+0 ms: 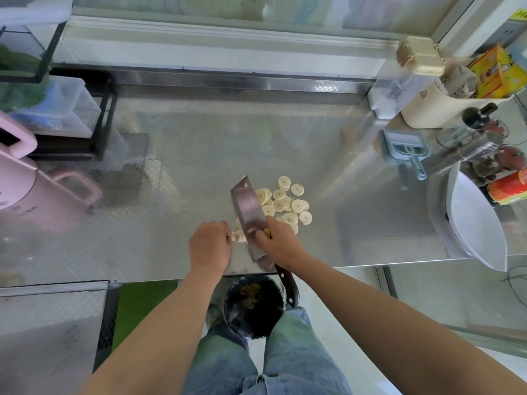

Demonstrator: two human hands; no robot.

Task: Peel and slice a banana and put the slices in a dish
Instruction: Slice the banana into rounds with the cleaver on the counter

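Note:
A pile of several round banana slices (286,205) lies on the steel counter (199,155). Left of the pile stands a cleaver (247,206), its blade edge down on the counter and its dark handle reaching past the front edge. My right hand (281,245) grips the cleaver near the back of the blade. My left hand (211,245) pinches the short peeled banana stub (238,237) against the blade's left side. A white dish (474,223) leans tilted in the sink at the right, apart from the slices.
A pink appliance (17,178) and a clear bin on a black rack (65,109) stand at the left. A blue grater (405,146), tap, jars and a cream holder crowd the right. A black waste bucket (253,306) with peels sits below the counter edge.

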